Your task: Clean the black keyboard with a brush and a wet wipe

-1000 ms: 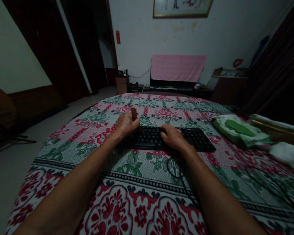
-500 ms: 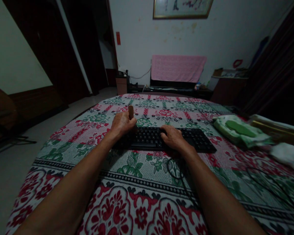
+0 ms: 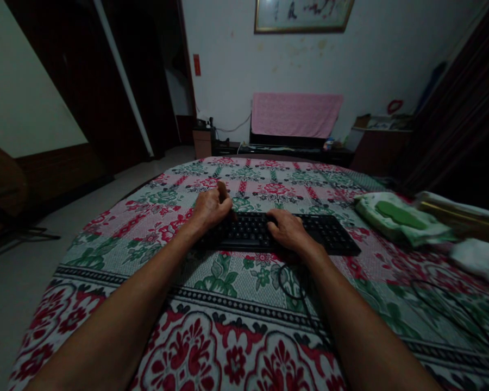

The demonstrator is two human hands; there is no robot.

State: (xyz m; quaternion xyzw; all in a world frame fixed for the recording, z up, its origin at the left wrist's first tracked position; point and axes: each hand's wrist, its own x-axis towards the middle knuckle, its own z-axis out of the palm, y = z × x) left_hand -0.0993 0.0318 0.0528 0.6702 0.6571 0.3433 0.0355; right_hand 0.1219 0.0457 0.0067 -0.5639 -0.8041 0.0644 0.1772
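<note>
A black keyboard (image 3: 250,231) lies on the patterned tablecloth in front of me. My left hand (image 3: 211,207) is closed around a short brown stick, perhaps a wooden handle (image 3: 221,188), whose upper end juts above my fist. Its lower end is hidden by my fingers, over the keyboard's left part. My right hand (image 3: 287,225) presses down on the keyboard right of its middle, fingers bent over the keys and thumb toward the left. A looped black cable (image 3: 291,296) lies on the cloth below the keyboard, near my right forearm.
To the right lie a green-and-white wipes pack (image 3: 399,214), a crumpled white tissue (image 3: 476,255) and a gold-coloured box (image 3: 460,214). More black cable (image 3: 448,301) trails along the right side. Beyond the table (image 3: 244,168), a pink cloth (image 3: 295,114) hangs over a dark screen.
My left hand has shifted slightly right along the keyboard, and the brown handle has tilted and sits lower. My right hand and the keyboard have stayed nearly in place.
</note>
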